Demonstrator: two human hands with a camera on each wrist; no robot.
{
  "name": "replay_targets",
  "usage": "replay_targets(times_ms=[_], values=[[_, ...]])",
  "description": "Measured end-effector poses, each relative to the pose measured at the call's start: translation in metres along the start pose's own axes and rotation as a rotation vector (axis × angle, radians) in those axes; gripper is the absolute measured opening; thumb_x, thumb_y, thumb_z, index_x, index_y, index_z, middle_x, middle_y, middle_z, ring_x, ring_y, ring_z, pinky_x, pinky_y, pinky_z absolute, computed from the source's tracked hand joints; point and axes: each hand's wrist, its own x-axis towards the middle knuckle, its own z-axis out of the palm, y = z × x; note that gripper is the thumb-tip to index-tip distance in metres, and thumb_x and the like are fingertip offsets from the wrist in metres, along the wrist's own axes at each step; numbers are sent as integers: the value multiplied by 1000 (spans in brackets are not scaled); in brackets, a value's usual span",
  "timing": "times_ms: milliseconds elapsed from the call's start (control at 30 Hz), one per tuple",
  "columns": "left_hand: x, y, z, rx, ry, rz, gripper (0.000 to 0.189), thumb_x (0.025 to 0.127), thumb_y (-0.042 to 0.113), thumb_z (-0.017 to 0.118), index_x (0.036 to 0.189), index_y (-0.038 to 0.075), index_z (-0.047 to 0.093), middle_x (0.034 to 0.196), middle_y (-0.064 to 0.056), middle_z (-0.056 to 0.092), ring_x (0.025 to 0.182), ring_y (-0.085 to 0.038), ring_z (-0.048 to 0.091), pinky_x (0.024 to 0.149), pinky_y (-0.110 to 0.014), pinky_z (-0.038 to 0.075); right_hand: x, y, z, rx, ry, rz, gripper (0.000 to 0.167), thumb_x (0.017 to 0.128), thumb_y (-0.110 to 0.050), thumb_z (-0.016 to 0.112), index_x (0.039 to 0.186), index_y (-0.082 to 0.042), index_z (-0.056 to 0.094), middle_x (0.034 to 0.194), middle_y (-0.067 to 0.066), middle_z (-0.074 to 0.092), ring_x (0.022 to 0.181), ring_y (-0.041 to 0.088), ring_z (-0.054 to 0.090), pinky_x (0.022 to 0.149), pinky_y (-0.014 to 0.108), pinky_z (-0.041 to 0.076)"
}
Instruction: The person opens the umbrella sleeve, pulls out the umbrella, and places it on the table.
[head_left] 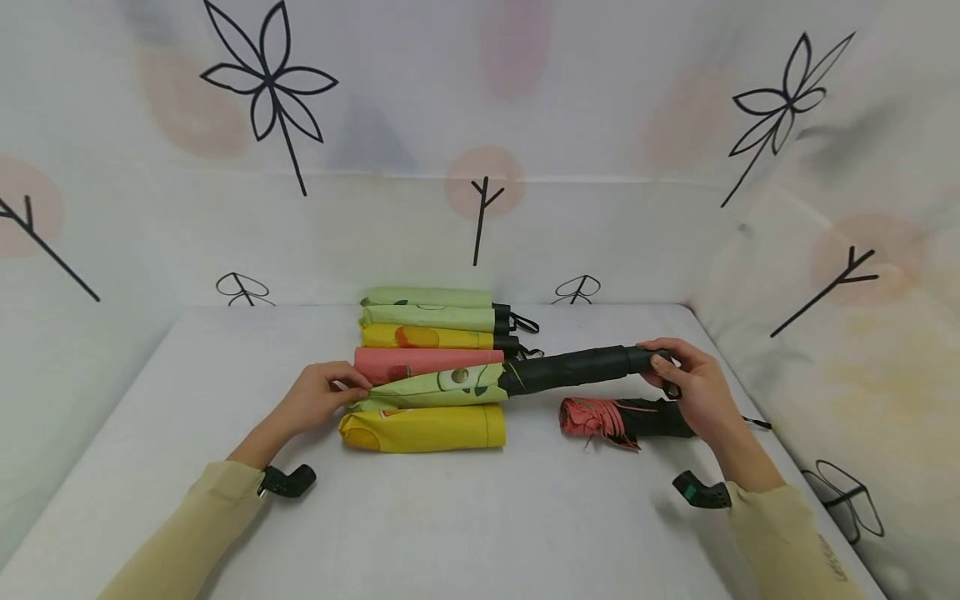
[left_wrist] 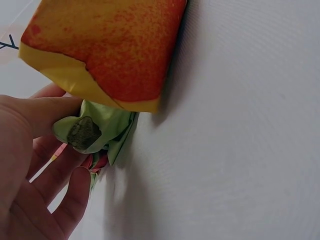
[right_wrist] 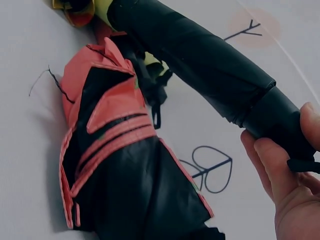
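A folded black umbrella (head_left: 573, 372) (right_wrist: 195, 60) lies partly inside a green avocado-print sleeve (head_left: 431, 388), its black length sticking out to the right. My right hand (head_left: 697, 387) (right_wrist: 295, 200) grips the umbrella's handle end, slightly raised above the table. At the sleeve's far left end, my left hand (head_left: 318, 398) (left_wrist: 30, 145) pinches the green fabric (left_wrist: 107, 125) between thumb and fingers. Just in front lies a flat yellow sleeve (head_left: 427, 429) (left_wrist: 115, 50). Below the right hand, a loosely folded red-and-black umbrella (head_left: 626, 418) (right_wrist: 140, 180) rests on the table.
Behind the green sleeve lie a pink sleeve (head_left: 427, 363), a yellow covered umbrella (head_left: 442, 337) and two green covered umbrellas (head_left: 431, 317), side by side. The white table (head_left: 465, 525) meets a patterned cloth backdrop (head_left: 600, 225) at the back and sides.
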Motion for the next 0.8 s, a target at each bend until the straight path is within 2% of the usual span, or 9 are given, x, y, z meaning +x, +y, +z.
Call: replay_targets(times_ms=[300,533,800], values=[[0,0,0,-7,-8,-11,8,89,9,76,95,14,76,92,3,70,85,-16,63,71,-29,54,-6,-3,-15,147,8,-26,21,100,4,54,116,3,68,111,4,64,92,12,71,80,23,55],[0,2,0,-8,-7,-9,8,89,9,76,96,14,76,92,3,70,86,-17,63,72,-29,54,-11,-6,-25,222,27,-30,21,100,5,53,113,2,69,109,4,68,88,15,72,78,24,56],[0,2,-1,-15,-10,-21,7,90,11,75,96,13,76,93,3,71,87,-18,64,72,-30,54,-15,-7,-38,323,27,-40,24,100,9,49,112,4,69,109,8,70,92,19,72,79,28,56]])
